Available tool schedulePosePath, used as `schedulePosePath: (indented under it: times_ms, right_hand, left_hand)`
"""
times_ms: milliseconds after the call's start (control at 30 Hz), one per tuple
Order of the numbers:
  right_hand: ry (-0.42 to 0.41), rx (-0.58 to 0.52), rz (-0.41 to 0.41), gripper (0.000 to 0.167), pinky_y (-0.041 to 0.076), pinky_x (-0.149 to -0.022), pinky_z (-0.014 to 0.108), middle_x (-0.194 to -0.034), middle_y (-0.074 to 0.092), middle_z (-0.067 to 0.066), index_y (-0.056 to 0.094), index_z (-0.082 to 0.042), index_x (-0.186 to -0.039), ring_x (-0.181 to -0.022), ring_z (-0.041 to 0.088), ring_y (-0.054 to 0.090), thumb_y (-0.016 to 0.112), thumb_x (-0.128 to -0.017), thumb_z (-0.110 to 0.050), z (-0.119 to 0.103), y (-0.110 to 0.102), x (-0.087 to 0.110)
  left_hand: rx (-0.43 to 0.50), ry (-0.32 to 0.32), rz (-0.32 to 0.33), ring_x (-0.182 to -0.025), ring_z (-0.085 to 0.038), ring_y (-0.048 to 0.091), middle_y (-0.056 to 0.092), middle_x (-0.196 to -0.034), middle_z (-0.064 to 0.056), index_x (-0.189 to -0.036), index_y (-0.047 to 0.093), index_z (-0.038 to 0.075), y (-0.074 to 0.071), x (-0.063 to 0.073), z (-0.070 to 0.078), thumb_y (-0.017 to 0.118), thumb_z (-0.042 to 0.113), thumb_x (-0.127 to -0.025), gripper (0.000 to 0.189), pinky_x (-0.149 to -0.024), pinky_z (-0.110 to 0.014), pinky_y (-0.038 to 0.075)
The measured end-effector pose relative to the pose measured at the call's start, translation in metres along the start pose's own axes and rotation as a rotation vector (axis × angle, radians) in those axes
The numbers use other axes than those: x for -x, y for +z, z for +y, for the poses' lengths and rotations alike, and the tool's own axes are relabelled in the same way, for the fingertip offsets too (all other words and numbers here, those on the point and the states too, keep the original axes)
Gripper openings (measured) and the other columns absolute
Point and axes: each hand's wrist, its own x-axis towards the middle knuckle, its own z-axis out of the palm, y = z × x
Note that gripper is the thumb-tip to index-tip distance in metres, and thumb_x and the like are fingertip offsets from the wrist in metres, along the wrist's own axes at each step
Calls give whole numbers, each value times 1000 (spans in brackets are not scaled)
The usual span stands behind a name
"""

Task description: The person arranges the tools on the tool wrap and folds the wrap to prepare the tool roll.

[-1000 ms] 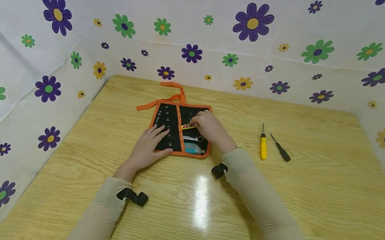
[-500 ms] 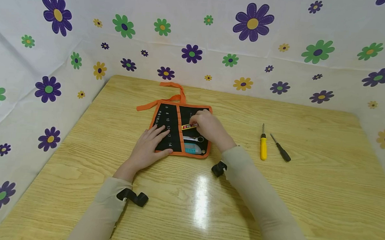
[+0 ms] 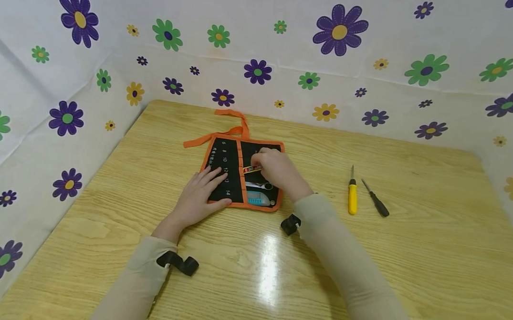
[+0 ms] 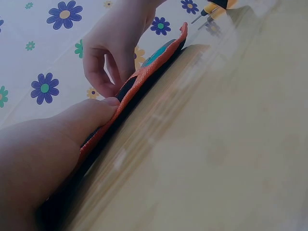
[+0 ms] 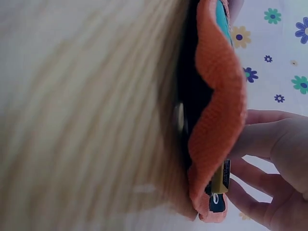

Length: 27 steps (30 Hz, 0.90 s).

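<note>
A black tool roll with orange trim lies open on the wooden table. My left hand presses flat on its left, numbered half. In the left wrist view its thumb lies on the orange edge. My right hand pinches a small yellow tool at a pocket in the right half. The right wrist view shows that yellow and black tool at the orange edge, with my fingers beside it. A silver wrench and a teal knife sit lower in the roll.
A yellow-handled screwdriver and a black screwdriver lie side by side on the table to the right of the roll. Flowered cloth walls close in the table at the back and on both sides.
</note>
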Motion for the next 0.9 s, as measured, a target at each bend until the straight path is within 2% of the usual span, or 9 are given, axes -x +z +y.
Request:
schedulePosePath:
  times_ms: [200, 367, 600, 733, 800, 900]
  right_hand:
    - [27, -64, -35, 23, 53, -78, 31, -106, 64, 6, 72, -10, -106, -94, 20, 61, 63, -89, 2, -4, 1, 0]
    - [31, -111, -34, 17, 53, -79, 31, -102, 66, 7, 72, -7, -104, -92, 20, 62, 63, -91, -4, -7, 0, 2]
    - [65, -226, -7, 18, 51, -86, 36, -105, 64, 12, 70, -1, -107, -102, 27, 59, 65, -90, -2, 7, -3, 20]
    - [100, -259, 8, 19, 51, -82, 38, -104, 63, 14, 69, 1, -108, -97, 27, 58, 64, -90, 0, 16, -5, 31]
    - [121, -279, 4, 20, 50, -77, 38, -104, 62, 15, 69, 2, -109, -90, 26, 57, 64, -89, 0, 18, -6, 35]
    - [159, -309, -13, 22, 50, -76, 38, -105, 61, 16, 69, 2, -110, -88, 26, 56, 64, -89, -1, 19, -7, 40]
  left_hand:
    - [-2, 1, 6, -144, -29, 12, 28, -154, -7, -148, 39, 17, 1, 0, -3, 59, 53, -90, 72, -114, -51, 9]
    - [-13, 13, 14, -144, -29, 13, 29, -154, -7, -148, 39, 17, 0, 0, -2, 59, 54, -89, 73, -114, -52, 9]
    - [-8, 26, 9, -143, -31, 14, 28, -154, -8, -148, 39, 16, 0, -1, 0, 59, 55, -89, 73, -114, -53, 10]
    - [-10, 10, 1, -144, -29, 12, 27, -155, -6, -148, 38, 17, 0, 0, -1, 59, 54, -89, 73, -114, -51, 9]
    - [-11, 10, 1, -144, -29, 12, 27, -155, -7, -148, 38, 17, 0, 0, -1, 59, 54, -89, 73, -114, -52, 9]
    - [-11, 8, 0, -144, -29, 12, 27, -155, -7, -148, 38, 17, 0, 1, -2, 59, 54, -89, 73, -114, -52, 9]
